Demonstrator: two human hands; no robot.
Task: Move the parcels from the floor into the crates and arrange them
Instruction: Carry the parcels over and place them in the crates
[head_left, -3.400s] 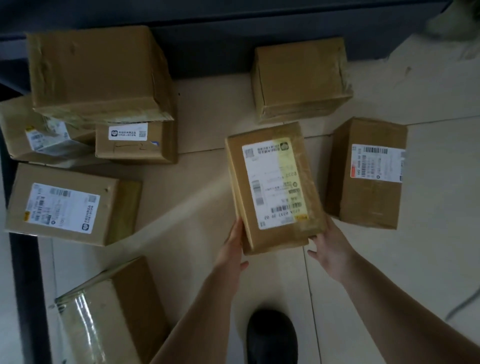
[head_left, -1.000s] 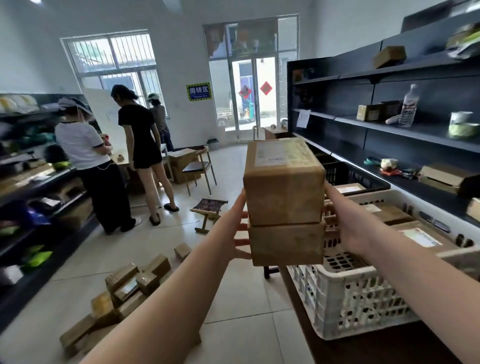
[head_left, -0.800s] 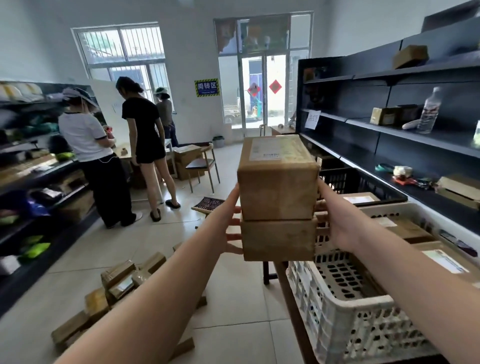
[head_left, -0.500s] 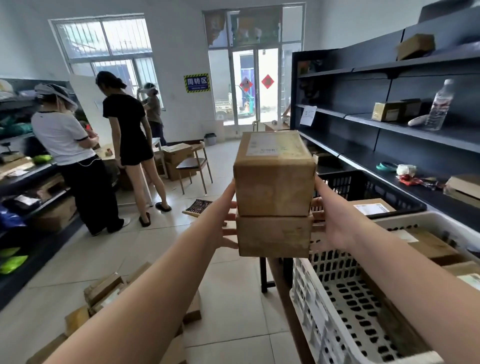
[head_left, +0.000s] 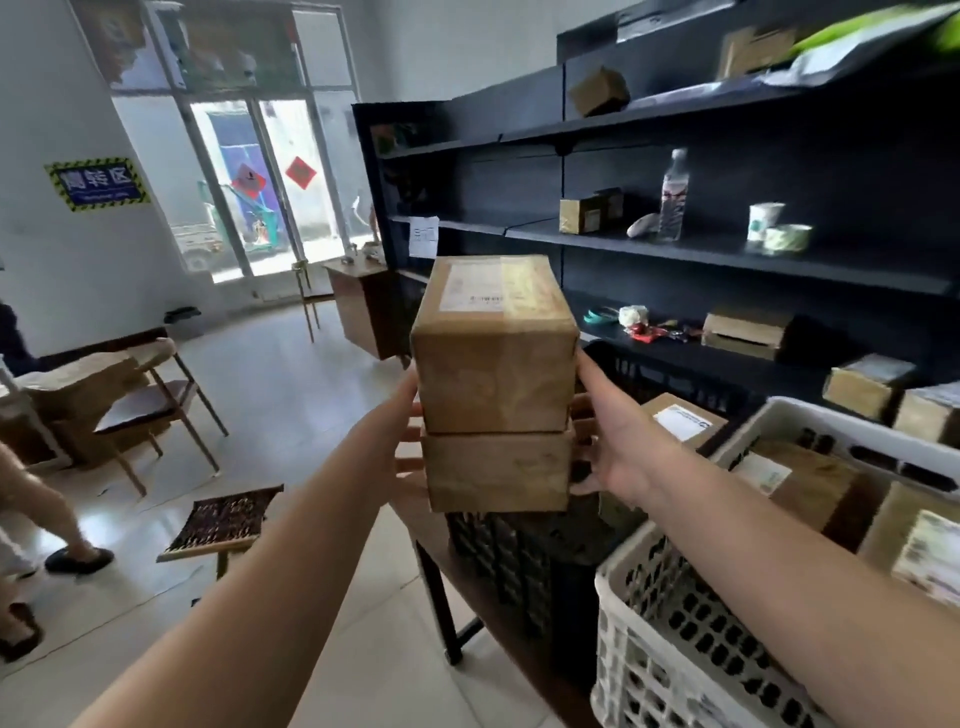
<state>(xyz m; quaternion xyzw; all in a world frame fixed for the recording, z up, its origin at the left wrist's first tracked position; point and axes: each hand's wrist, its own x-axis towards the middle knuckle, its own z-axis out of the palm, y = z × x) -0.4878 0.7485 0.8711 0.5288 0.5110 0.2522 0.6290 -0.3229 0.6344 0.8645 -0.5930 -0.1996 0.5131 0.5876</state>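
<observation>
Two brown taped parcels are stacked and held up in front of me. The upper parcel has a pale label on top, and the lower parcel sits under it. My left hand grips the stack's left side and my right hand grips its right side. The stack hovers over the near end of a black crate, which holds a labelled parcel. A white crate at the lower right holds several parcels.
Dark shelving on the right carries boxes, a water bottle and cups. The crates sit on a low bench. A small stool, a chair and a person's legs are on the tiled floor to the left.
I lifted the stacked parcels from the floor and carried them toward the crates. In the last second the view swung right and nearer; the stack now hangs over the black crate.
</observation>
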